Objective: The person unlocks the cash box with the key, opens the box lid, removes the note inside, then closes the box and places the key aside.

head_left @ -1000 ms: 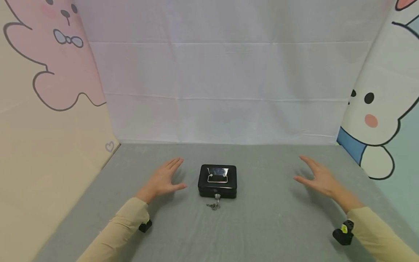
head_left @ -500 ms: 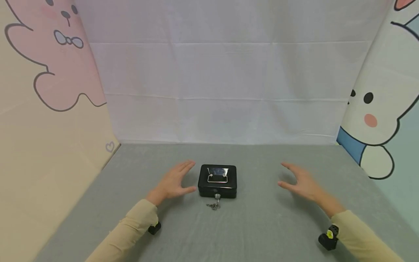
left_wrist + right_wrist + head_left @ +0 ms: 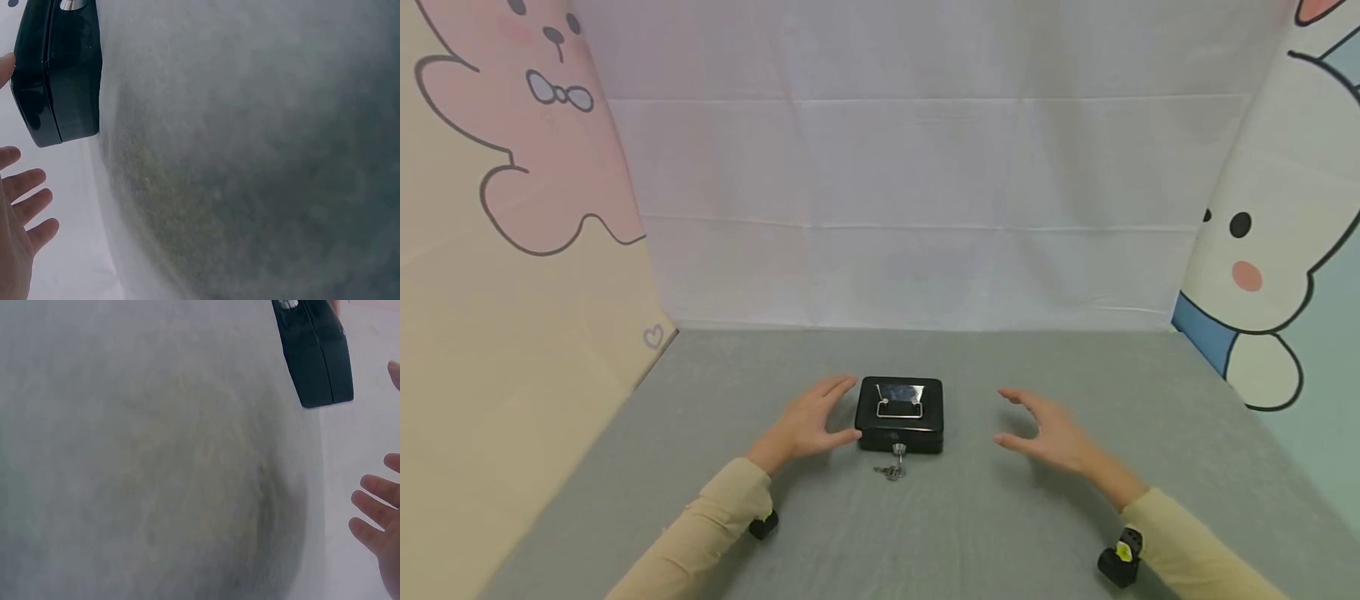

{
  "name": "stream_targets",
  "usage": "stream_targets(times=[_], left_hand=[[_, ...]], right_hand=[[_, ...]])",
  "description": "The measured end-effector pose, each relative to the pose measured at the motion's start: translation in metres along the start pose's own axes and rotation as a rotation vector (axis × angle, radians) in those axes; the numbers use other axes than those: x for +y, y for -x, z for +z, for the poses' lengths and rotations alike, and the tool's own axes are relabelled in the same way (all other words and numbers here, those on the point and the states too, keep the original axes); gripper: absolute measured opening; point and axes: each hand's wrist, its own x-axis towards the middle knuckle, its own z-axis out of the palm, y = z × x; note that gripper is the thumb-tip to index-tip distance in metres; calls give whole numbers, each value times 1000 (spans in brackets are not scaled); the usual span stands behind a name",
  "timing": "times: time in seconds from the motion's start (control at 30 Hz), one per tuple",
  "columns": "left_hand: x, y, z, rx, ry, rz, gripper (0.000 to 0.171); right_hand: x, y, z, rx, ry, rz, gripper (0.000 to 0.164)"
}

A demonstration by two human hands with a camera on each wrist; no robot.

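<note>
A black cash box (image 3: pixel 898 434) with a folding metal handle (image 3: pixel 899 409) on its lid sits closed on the grey cloth. Keys (image 3: pixel 891 472) hang from the lock at its front. My left hand (image 3: pixel 808 423) is at the box's left side, fingers spread, with the thumb tip right at the front left corner. In the left wrist view that hand's fingers (image 3: pixel 39 234) are spread beside the box (image 3: pixel 75 81). To the right of the box, a gap away, my right hand (image 3: pixel 1052 433) holds nothing, its thumb and fingers apart and facing the box.
Grey cloth (image 3: pixel 970 533) covers the table. A white curtain (image 3: pixel 910 167) hangs behind it. Printed panels with a pink bear (image 3: pixel 550 167) and a white rabbit (image 3: pixel 1270 200) stand at the left and right. Both wrists wear small black cameras (image 3: pixel 1120 567).
Both hands have moved inward toward the cash box. The left has come up to its left side; the right has travelled farther but stays apart. The box has not moved.
</note>
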Motion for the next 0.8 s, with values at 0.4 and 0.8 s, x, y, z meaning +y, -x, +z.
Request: stream_targets(times=[0.4, 0.8], left_hand=[[2, -3, 4, -16, -9, -31, 77], [4, -6, 9, -31, -7, -26, 76]], right_hand=[[-30, -8, 30, 6, -108, -11, 57], [-57, -6, 52, 26, -171, -17, 41]])
